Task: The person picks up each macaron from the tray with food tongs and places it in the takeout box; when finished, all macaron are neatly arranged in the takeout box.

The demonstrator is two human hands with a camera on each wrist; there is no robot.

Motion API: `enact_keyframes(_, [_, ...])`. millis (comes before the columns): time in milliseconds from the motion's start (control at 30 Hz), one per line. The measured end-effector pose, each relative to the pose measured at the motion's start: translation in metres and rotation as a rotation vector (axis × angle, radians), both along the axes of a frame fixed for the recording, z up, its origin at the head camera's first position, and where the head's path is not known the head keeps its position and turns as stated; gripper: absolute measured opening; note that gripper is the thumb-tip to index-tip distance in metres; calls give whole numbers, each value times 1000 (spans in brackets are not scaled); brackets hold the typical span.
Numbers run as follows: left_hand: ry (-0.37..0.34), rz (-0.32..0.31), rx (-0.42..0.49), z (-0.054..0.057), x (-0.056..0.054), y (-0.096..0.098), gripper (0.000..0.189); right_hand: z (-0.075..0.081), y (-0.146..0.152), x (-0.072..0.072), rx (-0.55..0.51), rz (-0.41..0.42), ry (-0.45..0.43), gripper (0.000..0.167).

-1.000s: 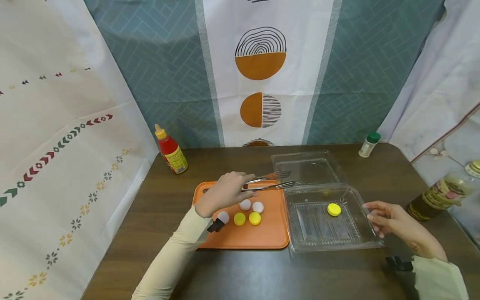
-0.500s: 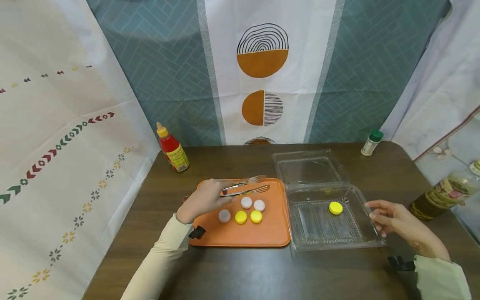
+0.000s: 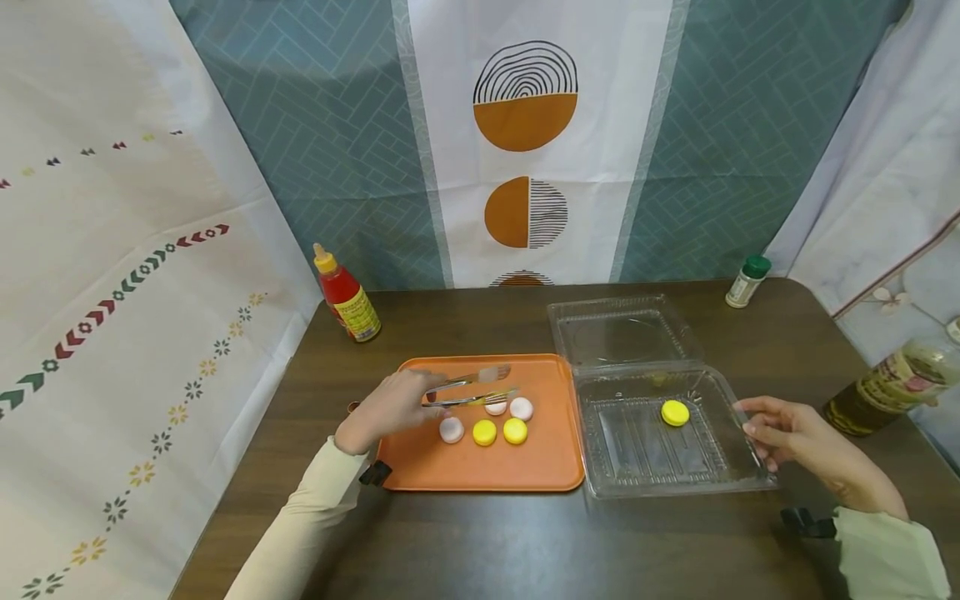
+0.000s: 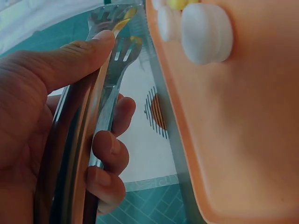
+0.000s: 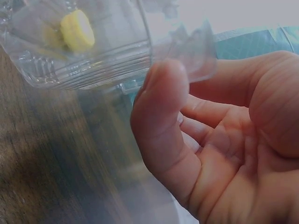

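My left hand point(image 3: 390, 410) grips metal serving tongs point(image 3: 468, 399), thumb on one arm and fingers curled round the other. Their slotted tips stand apart, with nothing between them, over the orange tray point(image 3: 480, 475). Three whitish macarons point(image 3: 521, 408) and two yellow macarons point(image 3: 484, 432) lie on the tray; the tongs partly cover one whitish one. On the right, my right hand point(image 3: 798, 442) pinches the right rim of a clear plastic clamshell box point(image 3: 622, 467), which lies unfolded with its lid point(image 3: 622, 329) to the back. One yellow macaron point(image 3: 675, 412) sits inside the box.
A red sauce bottle point(image 3: 348, 300) stands at the back left of the dark wooden table point(image 3: 480, 542). At the back right is a green-capped shaker point(image 3: 747, 282). An oil bottle point(image 3: 888, 383) stands beyond my right hand. Printed cloths hang around the table.
My left hand has moved left and slightly toward me, carrying the tongs from near the box back over the tray. My right hand keeps its hold on the rim.
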State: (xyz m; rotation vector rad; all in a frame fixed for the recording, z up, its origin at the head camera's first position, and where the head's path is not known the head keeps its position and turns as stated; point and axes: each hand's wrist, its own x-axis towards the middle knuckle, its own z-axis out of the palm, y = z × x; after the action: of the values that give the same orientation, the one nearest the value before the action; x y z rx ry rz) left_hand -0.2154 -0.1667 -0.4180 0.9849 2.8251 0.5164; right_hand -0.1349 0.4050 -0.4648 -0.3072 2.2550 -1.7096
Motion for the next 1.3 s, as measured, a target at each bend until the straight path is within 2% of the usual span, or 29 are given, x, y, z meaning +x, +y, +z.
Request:
enact_keyframes(333, [-29,-8,-3,-13,-2,-5,36,-1,1,0,5,12,18,41])
enact_keyframes(467, [-68,14,-19,-15,-4,-11,36,-2,0,0,-4,4,12,43])
enact_keyframes(633, [-109,6,-26,-14,-5,-15,39,-3,-1,2,8,-5,20,38])
enact_keyframes(767, [-111,1,-35,-18,-8,-15,38,0,-1,2,15,-12,13,36])
enact_keyframes(1100, [-102,5,-11,-25,-10,-19,35,-2,0,0,-3,20,54,48])
enact_keyframes(1300, [-94,30,-5,-23,-10,-21,42,-2,1,1,3,17,54,48])
